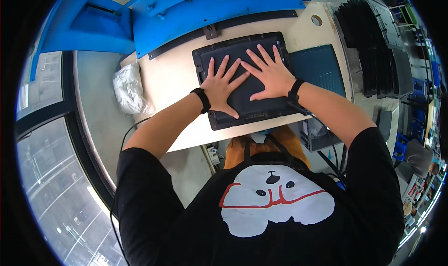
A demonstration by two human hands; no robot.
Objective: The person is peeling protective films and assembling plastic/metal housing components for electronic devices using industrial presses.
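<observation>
A black rectangular plastic panel [242,105] with a raised rim and small corner holes lies on the pale tabletop [177,130]. Flat on its left half rests my left hand [219,87], fingers spread. My right hand [271,75] presses on the right half, its fingers spread too, and the thumbs point inward. Both wrists wear black bands, each with a cable trailing off. Neither hand grips anything; the panel's surface under the palms is hidden.
Beyond the panel stands a blue metal machine frame [205,9] with a dark bar along its lower edge. A dark blue-green sheet [317,70] lies to the right, a crumpled white plastic bag [130,88] to the left. Black panels [368,46] are stacked at far right.
</observation>
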